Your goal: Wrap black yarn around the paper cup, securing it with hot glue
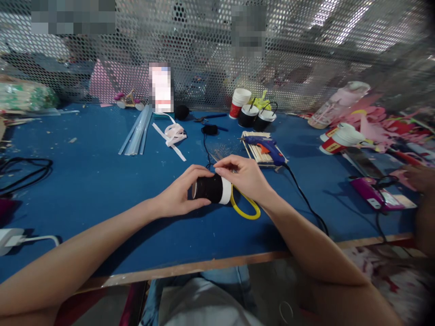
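Observation:
A paper cup (pixel 211 189) lies on its side, mostly wrapped in black yarn with a white band showing at its right end. My left hand (pixel 181 192) is closed around its left part, thumb below and fingers above. At the top of the cup, my right hand (pixel 243 176) pinches with thumb and forefinger where a black yarn strand (pixel 205 151) arrives; the fingertips partly hide it. That strand leads from a small black yarn bundle (pixel 210 130) behind. Just right of the cup, beneath my right hand, are yellow scissors handles (pixel 246 215); the blades are hidden.
A blue glue gun (pixel 268 147) rests on a stick rack (pixel 256 156), its cable trailing right. Behind are pliers (pixel 207 119), white ribbon (pixel 175 135), clear glue sticks (pixel 137 133) and black-wrapped cups (pixel 263 121). Another person's hand (pixel 419 176) is at right, near a purple device (pixel 377 194).

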Demonstrator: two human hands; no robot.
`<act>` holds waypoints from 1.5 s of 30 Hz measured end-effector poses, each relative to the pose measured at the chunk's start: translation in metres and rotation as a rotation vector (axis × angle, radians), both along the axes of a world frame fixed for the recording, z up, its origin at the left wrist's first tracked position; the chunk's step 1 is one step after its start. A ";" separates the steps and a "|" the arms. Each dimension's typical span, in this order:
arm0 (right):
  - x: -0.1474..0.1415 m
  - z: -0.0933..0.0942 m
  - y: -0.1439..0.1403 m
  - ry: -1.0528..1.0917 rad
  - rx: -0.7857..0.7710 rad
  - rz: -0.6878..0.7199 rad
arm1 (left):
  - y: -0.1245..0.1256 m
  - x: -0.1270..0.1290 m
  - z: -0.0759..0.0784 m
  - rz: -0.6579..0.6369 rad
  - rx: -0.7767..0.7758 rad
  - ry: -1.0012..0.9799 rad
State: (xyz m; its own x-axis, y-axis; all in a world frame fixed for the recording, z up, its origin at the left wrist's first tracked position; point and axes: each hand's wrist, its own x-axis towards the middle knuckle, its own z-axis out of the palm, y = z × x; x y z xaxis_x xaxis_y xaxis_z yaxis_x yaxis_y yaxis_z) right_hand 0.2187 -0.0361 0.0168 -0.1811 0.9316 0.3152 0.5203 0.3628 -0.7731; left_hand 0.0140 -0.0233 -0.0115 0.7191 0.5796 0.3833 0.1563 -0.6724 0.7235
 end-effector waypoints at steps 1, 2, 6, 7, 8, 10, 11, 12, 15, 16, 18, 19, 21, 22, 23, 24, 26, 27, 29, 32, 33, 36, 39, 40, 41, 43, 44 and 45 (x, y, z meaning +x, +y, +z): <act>0.000 0.000 0.000 0.008 -0.014 0.005 | 0.000 0.000 0.000 -0.002 0.003 -0.002; 0.001 -0.001 0.001 0.018 -0.024 0.010 | 0.000 0.000 0.000 -0.004 0.006 -0.004; 0.001 -0.003 0.003 0.048 -0.061 0.030 | 0.000 -0.001 0.000 -0.028 0.046 0.004; 0.001 -0.003 0.004 0.051 -0.074 0.036 | -0.001 -0.001 0.000 -0.034 0.059 0.010; 0.001 -0.003 0.004 0.054 -0.087 0.042 | -0.001 -0.001 0.000 -0.039 0.067 0.014; 0.001 -0.003 0.006 0.064 -0.116 0.055 | -0.001 0.000 0.000 -0.047 0.076 0.022; 0.001 -0.003 0.007 0.075 -0.132 0.062 | -0.001 0.000 0.000 -0.051 0.079 0.028; 0.000 -0.003 0.008 0.091 -0.151 0.067 | -0.001 0.000 0.001 -0.056 0.081 0.040; -0.002 -0.001 0.010 0.137 -0.217 0.075 | -0.002 0.000 0.002 -0.068 0.086 0.102; -0.003 -0.001 0.010 0.148 -0.242 0.078 | -0.003 0.000 0.002 -0.072 0.087 0.128; -0.005 0.001 0.011 0.161 -0.291 0.091 | -0.004 0.000 0.004 -0.084 0.097 0.176; -0.006 0.002 0.012 0.167 -0.311 0.099 | -0.005 0.000 0.004 -0.091 0.107 0.193; -0.008 0.002 0.013 0.173 -0.332 0.108 | -0.006 0.000 0.006 -0.101 0.127 0.218; -0.009 0.002 0.014 0.173 -0.331 0.113 | -0.007 0.001 0.006 -0.101 0.133 0.228; -0.010 0.001 0.016 0.172 -0.326 0.119 | -0.007 0.001 0.007 -0.098 0.137 0.237; -0.010 0.000 0.017 0.167 -0.320 0.127 | -0.008 0.001 0.007 -0.092 0.138 0.245; -0.011 -0.002 0.019 0.145 -0.286 0.128 | -0.009 0.002 0.008 -0.077 0.135 0.257; -0.011 -0.003 0.019 0.122 -0.248 0.109 | -0.009 0.002 0.009 -0.070 0.131 0.261; -0.009 0.000 0.018 0.044 -0.134 0.032 | -0.009 0.002 0.009 -0.055 0.119 0.266; 0.005 0.017 0.013 -0.138 -0.007 -0.084 | -0.007 0.000 0.010 -0.015 0.105 0.282; 0.012 0.025 0.011 -0.202 -0.001 -0.116 | -0.006 -0.002 0.010 0.007 0.103 0.292; 0.044 0.049 0.011 -0.359 0.032 -0.289 | -0.001 -0.005 0.012 0.080 0.109 0.324; 0.079 0.056 0.021 -0.612 0.071 -0.578 | 0.003 -0.007 0.015 0.128 0.138 0.350; 0.089 0.054 0.026 -0.693 0.035 -0.624 | 0.004 -0.007 0.016 0.133 0.144 0.354; 0.098 0.050 0.031 -0.775 -0.033 -0.613 | 0.006 -0.008 0.016 0.132 0.144 0.358; 0.110 0.039 0.039 -0.911 -0.189 -0.528 | 0.008 -0.009 0.016 0.117 0.125 0.357; 0.113 0.033 0.042 -0.954 -0.251 -0.503 | 0.008 -0.009 0.016 0.108 0.110 0.353; 0.115 0.027 0.045 -0.981 -0.293 -0.498 | 0.009 -0.010 0.015 0.098 0.096 0.347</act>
